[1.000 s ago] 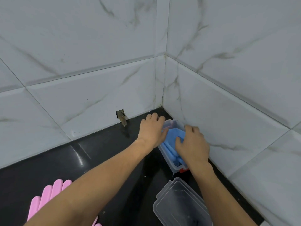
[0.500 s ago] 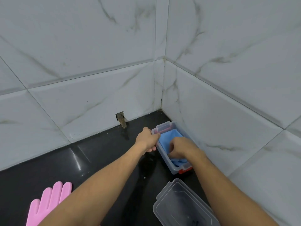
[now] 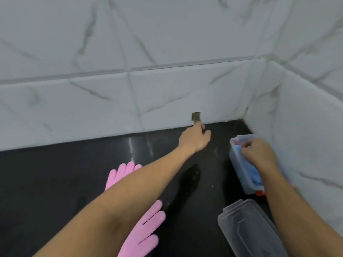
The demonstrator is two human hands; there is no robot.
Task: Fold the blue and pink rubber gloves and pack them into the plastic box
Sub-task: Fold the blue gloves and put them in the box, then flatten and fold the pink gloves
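Blue stage nearly done: right hand (image 3: 259,154), fingers curled, presses the blue gloves (image 3: 250,171) down inside the plastic box (image 3: 239,164). Left hand (image 3: 195,140) hovers loosely open, empty, left of the box. Next likely needs the unfolded pink gloves (image 3: 144,227), lying under the left forearm.

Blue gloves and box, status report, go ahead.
Left hand empty, off the box. Right hand pressing blue gloves into plastic box. Pink gloves unfolded under left arm; lid off.

pink gloves (image 3: 143,227) partly under the left forearm, lid (image 3: 248,229) cut off below, whole view motion-blurred
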